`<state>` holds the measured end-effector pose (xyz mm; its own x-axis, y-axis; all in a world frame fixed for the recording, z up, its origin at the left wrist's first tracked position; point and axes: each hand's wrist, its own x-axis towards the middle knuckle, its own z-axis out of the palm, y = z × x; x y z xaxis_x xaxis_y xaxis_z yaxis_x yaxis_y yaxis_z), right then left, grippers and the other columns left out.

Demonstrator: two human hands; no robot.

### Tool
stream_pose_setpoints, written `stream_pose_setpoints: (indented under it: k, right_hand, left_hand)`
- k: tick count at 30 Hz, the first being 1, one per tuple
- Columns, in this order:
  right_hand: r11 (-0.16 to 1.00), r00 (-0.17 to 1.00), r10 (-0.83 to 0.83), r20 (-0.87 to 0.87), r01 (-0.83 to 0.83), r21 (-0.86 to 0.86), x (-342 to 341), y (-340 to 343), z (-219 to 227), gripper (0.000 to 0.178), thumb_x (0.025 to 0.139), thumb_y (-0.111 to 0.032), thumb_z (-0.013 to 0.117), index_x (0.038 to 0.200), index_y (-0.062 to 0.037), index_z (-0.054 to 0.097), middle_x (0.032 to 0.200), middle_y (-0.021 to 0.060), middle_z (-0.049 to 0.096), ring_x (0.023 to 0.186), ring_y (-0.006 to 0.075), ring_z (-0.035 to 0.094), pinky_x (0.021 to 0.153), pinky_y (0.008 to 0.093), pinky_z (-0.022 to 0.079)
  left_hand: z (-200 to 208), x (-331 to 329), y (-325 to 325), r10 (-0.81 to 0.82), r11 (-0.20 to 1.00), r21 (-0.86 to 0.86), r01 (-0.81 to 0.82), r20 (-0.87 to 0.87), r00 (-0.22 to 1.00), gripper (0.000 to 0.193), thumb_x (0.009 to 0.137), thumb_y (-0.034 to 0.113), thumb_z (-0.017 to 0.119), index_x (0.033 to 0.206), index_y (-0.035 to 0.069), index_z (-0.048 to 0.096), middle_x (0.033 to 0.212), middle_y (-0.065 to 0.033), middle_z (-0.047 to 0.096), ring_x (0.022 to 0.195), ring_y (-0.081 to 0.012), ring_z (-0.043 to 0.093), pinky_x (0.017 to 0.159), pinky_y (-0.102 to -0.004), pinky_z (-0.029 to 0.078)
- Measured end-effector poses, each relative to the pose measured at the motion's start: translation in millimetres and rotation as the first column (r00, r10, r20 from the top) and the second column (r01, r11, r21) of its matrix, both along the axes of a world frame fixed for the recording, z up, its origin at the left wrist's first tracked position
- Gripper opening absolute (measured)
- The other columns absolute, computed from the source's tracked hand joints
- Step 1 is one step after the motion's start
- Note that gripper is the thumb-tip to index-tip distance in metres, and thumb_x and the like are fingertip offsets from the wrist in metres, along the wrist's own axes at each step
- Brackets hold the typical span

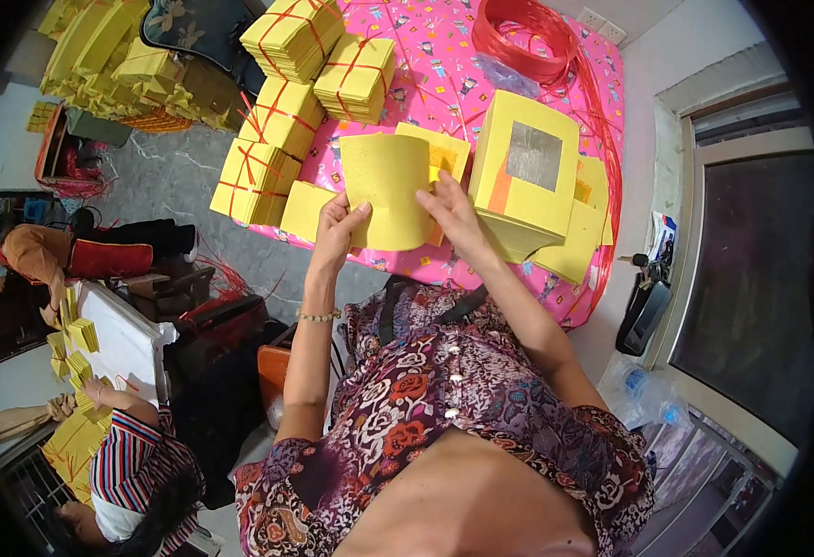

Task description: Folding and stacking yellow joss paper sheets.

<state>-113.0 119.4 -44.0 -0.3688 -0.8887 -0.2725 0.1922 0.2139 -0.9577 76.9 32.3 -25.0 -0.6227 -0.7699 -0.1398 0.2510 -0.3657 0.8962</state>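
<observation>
My left hand is closed on the lower left edge of some yellow paper, thumb in front, fingers mostly behind it. My right hand grips the same paper's right edge, its thumb against the side. The paper is held up and slightly curved; how many sheets it has I cannot tell. Behind it lies a yellow sheet with an orange patch. Right of my right hand stands a tall stack of yellow paper with a silver square on top. Another flat yellow piece lies beside my left hand.
Several yellow bundles tied with red strips stand at the table's left. A red strip coil sits at the back of the pink patterned table. Two people work at a white table on the left. A window is at right.
</observation>
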Motion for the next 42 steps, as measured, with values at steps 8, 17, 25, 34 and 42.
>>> stream_pose_setpoints:
  k: [8,17,25,34,42]
  right_hand:
    - [0.957,0.726,0.272,0.631,-0.138,-0.253,-1,8,16,0.065,0.086,-0.029,0.068,0.135,-0.0004,0.038,0.126,0.0086,0.052,0.115,0.0171,0.051,0.097,0.0319,0.042]
    - [0.954,0.902,0.186,0.391,-0.071,-0.292,-2,16,30,0.053,0.084,-0.018,0.069,0.128,0.0002,0.045,0.119,0.0086,0.057,0.109,0.0169,0.056,0.093,0.0318,0.046]
    - [0.955,0.972,0.176,0.157,-0.130,-0.267,2,23,44,0.051,0.084,-0.016,0.067,0.127,0.0007,0.045,0.114,0.0088,0.059,0.102,0.0142,0.057,0.088,0.0299,0.047]
    - [0.975,0.959,0.130,0.251,-0.077,-0.209,3,23,55,0.042,0.089,-0.013,0.060,0.126,0.0015,0.046,0.112,0.0082,0.059,0.099,0.0129,0.058,0.085,0.0281,0.048]
    - [0.989,0.956,0.054,0.290,-0.011,-0.148,5,13,55,0.039,0.090,-0.015,0.060,0.123,0.0021,0.048,0.110,0.0089,0.060,0.097,0.0141,0.060,0.081,0.0278,0.051]
  left_hand:
    - [11,-13,19,-0.072,0.990,0.114,0.083,-0.104,0.992,0.033,0.090,0.010,0.058,0.120,-0.002,0.053,0.111,-0.0095,0.064,0.096,-0.0130,0.062,0.085,-0.0272,0.049]
    - [34,-24,37,0.447,0.749,-0.663,-0.012,0.492,0.747,0.036,0.084,0.012,0.066,0.114,0.000,0.051,0.109,-0.0102,0.059,0.098,-0.0119,0.056,0.075,-0.0249,0.048]
    - [36,-33,39,0.121,0.964,-0.245,-0.100,0.073,0.990,0.040,0.091,0.007,0.057,0.127,-0.002,0.043,0.121,-0.0109,0.054,0.110,-0.0154,0.052,0.092,-0.0268,0.042]
    - [43,-41,38,0.092,0.982,-0.173,-0.079,0.071,0.993,0.040,0.094,0.007,0.052,0.131,-0.003,0.040,0.122,-0.0101,0.055,0.110,-0.0136,0.052,0.092,-0.0270,0.043]
    - [46,-44,23,0.004,0.994,0.105,-0.011,0.066,0.998,0.041,0.096,0.013,0.051,0.132,-0.002,0.039,0.120,-0.0109,0.057,0.104,-0.0147,0.058,0.086,-0.0282,0.049]
